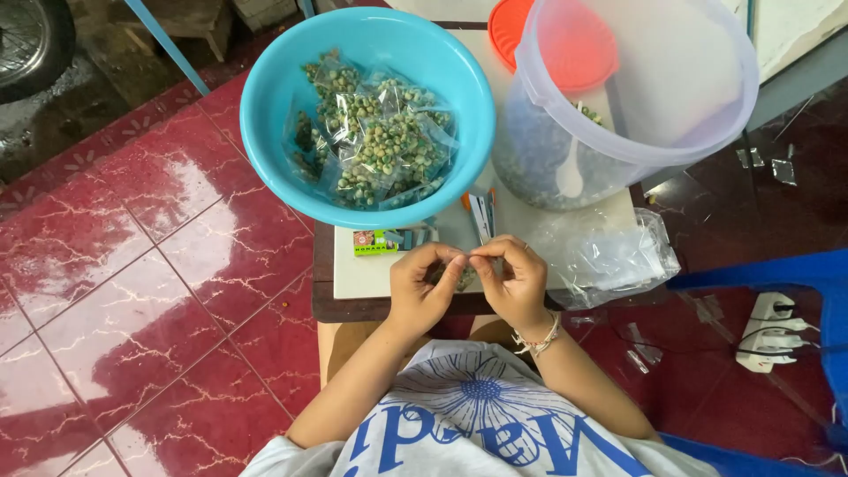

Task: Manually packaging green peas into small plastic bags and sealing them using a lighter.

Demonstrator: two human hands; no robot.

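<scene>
Left hand (422,284): fingertips pinched on top edge of small clear bag (463,276).
Right hand (515,281): pinching same edge, fingertips meeting the left's.
Small clear bag: between both hands, over desk (362,276) front edge, contents mostly hidden.
Blue bowl (265,106): behind hands, holds filled pea bags.
Clear tub (707,97): right of bowl.

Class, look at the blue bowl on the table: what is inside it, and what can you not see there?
The blue bowl holds a heap of small clear bags filled with green, pea-like pieces. The bags cover the middle of the bowl's bottom, so anything beneath the heap is hidden.
</scene>
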